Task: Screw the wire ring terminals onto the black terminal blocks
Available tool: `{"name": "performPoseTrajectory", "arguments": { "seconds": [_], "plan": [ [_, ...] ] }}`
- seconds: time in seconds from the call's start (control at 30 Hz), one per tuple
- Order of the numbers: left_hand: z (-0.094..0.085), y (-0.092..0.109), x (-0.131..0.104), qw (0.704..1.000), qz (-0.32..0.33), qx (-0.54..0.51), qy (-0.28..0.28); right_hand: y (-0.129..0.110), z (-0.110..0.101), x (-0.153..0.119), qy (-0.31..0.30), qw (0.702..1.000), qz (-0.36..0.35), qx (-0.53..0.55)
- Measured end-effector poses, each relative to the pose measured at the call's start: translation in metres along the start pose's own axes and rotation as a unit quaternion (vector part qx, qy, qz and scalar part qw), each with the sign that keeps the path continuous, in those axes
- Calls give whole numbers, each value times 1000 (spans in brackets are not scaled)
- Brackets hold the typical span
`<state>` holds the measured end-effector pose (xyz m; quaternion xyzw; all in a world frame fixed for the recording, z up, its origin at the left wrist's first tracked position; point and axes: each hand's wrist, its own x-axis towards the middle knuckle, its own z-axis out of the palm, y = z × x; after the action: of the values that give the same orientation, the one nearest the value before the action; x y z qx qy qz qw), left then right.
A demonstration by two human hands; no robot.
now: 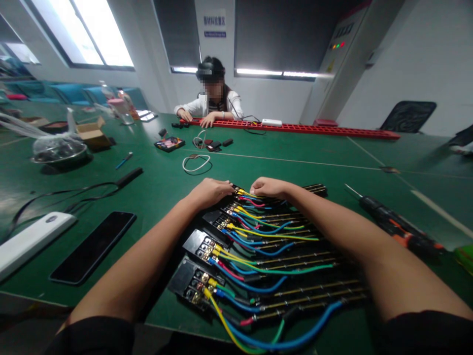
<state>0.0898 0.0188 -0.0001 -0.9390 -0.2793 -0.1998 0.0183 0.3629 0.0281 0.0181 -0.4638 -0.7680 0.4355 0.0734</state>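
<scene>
- Your left hand (212, 191) is at the farthest of the black terminal blocks (186, 280), its fingertips touching the block's end beside the screws; you can't tell from here whether the fingers are clamped on it.
- Your right hand (269, 187) is just across from it, thumb and fingers drawn together at the yellow wires of that same block; how firmly they grip them is hidden.
- The terminal blocks sit in a slanting row on the green worktop (295, 162), between your forearms, running from the near edge away from you.
- Yellow, blue, red and green wires (308, 340) run from their screws toward your right, over black strips (318, 292) with gold-coloured lines.
- Left of your left forearm lies a dark phone (94, 246), with a white device (37, 241) beside it and a black cord (128, 178) beyond.
- To your right, past your right forearm, is a black and orange screwdriver (399, 222), its shaft pointing away from you.
- Ahead of you lies a white cable loop (196, 165).
- Across from you a person (214, 88) in a white top and headgear has both hands at a long red slotted rail (314, 129).
- Farther left you have a bagged metal bowl (61, 150) near an open cardboard box (94, 134).
</scene>
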Motion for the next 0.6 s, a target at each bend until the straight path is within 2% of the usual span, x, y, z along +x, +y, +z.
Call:
{"name": "performPoseTrajectory", "arguments": {
  "seconds": [0.3,0.6],
  "plan": [
    [-1,0,2,1000,-12,-12,-1,-5,1,-4,1,999,15,28],
    [1,-3,1,1000,14,-16,8,0,1,-1,-1,999,16,33]
  ]
}}
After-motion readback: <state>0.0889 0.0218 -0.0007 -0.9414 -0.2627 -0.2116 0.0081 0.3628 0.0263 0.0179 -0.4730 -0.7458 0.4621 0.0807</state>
